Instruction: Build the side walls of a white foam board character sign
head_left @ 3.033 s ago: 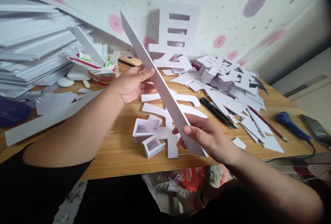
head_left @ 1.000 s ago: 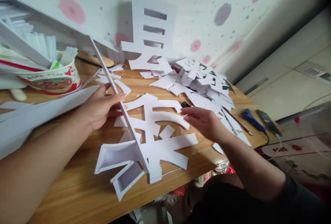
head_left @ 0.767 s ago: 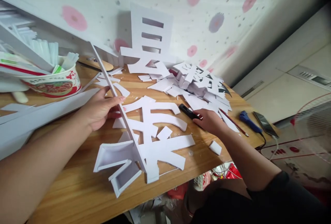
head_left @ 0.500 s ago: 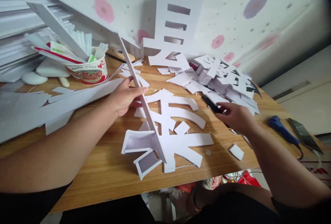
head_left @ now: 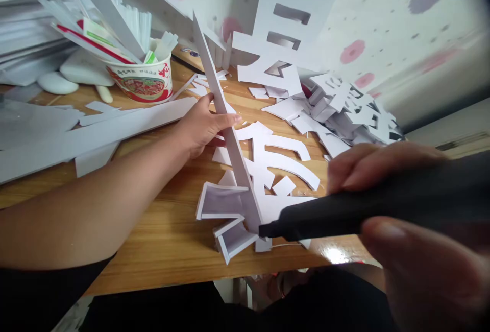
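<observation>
My left hand (head_left: pixel 201 125) grips a long white foam-board panel (head_left: pixel 239 163), tilted up on its edge, with the thumb on the near side and fingers behind. Small open box-like white pieces (head_left: pixel 224 202) adjoin the panel's near end. Close to the camera, my right hand (head_left: pixel 429 276) is closed around a black pen-shaped tool (head_left: pixel 337 214). Its narrow tip is at the panel's lower end in the view; I cannot tell whether they touch. Flat cut-out white character strokes (head_left: pixel 289 156) lie on the table to the panel's right, partly hidden by the tool.
A paper noodle cup (head_left: pixel 147 84) full of white sticks stands at the back left beside stacked white boards (head_left: pixel 30 25). White offcuts (head_left: pixel 337 112) pile up at the back right. A large cut-out character (head_left: pixel 264 25) leans on the wall. The wooden table (head_left: pixel 161 250) ends in front of me.
My right hand has brought the black tool left and much nearer the camera, to the panel's lower end. The view has shifted; my left hand keeps its hold on the panel.
</observation>
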`<state>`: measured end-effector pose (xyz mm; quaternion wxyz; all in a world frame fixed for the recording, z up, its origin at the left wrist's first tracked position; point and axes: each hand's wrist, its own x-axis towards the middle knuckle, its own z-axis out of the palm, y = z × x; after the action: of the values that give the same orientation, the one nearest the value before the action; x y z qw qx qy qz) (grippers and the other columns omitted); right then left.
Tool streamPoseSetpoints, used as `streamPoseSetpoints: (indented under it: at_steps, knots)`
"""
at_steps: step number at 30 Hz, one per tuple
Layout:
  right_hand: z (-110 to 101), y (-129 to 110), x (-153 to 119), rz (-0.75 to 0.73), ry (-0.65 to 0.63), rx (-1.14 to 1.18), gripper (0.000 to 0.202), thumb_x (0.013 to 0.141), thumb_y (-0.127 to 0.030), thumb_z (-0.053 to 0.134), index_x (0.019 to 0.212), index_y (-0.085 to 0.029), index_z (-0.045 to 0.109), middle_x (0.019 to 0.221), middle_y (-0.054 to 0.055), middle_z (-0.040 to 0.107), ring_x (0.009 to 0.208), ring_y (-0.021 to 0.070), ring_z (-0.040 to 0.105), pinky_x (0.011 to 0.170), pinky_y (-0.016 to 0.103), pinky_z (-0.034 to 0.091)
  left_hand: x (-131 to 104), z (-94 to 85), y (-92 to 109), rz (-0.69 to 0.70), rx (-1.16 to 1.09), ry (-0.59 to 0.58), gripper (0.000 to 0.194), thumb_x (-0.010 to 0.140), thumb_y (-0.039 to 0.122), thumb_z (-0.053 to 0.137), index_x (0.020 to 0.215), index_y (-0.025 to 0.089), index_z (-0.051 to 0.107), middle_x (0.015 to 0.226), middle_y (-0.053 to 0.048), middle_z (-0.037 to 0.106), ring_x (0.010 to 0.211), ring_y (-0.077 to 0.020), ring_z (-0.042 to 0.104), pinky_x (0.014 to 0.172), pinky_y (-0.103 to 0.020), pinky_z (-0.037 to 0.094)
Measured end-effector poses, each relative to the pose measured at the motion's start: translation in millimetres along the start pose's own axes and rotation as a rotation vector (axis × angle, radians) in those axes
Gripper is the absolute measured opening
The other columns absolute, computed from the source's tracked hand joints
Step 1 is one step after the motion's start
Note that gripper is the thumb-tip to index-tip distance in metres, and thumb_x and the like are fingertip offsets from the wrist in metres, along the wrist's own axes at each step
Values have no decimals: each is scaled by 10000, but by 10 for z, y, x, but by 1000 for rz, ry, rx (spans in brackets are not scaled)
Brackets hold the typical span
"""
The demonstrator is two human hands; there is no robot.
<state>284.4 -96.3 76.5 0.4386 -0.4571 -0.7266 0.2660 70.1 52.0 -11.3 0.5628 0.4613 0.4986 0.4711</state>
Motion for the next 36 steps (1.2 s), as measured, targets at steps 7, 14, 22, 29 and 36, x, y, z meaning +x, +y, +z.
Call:
streamPoseSetpoints:
  at_steps: [7, 14, 22, 29, 36]
  knots:
    - [306, -28, 42, -54, -193, -96, 232, 733, -187, 735, 905, -217, 583, 858, 20, 617, 806, 172, 609, 665, 293, 512, -28, 4, 11, 28, 9, -30, 509, 663, 273, 761, 1092, 241, 489, 843, 17, 602, 565, -112, 588, 478, -223, 481]
    - [394, 18, -4, -64, -199, -125, 192, 746, -224, 729, 870, -206, 583, 830, 19, 619, 743, 150, 587, 608, 284, 472, 1, -7, -43, 81, -8, -59, 500, 649, 292, 772, 1068, 235, 507, 873, -3, 614, 611, -147, 618, 512, -268, 489]
    - [452, -47, -50, -111, -181, -151, 203, 730, -235, 749, 859, -232, 592, 770, 17, 618, 731, 175, 588, 649, 335, 487, 4, 0, -60, 94, 1, -48, 549, 623, 332, 786, 1085, 252, 501, 891, -21, 617, 703, -216, 647, 506, -300, 496]
    - [183, -81, 13, -9, 112, 154, 122, 703, -244, 755, 784, -216, 669, 769, 15, 629, 567, 132, 589, 438, 256, 472, -74, 7, 17, 85, -23, -35, 528, 612, 288, 788, 1051, 234, 500, 874, -14, 629, 612, -161, 619, 478, -265, 503]
    - [-318, 394, 43, 192, -82, 426, 295, 703, -158, 720, 979, -240, 659, 910, 35, 717, 729, 199, 693, 602, 312, 595, -84, 3, 70, 18, -33, -77, 512, 624, 246, 766, 1068, 249, 509, 836, 15, 614, 538, -130, 585, 430, -258, 500]
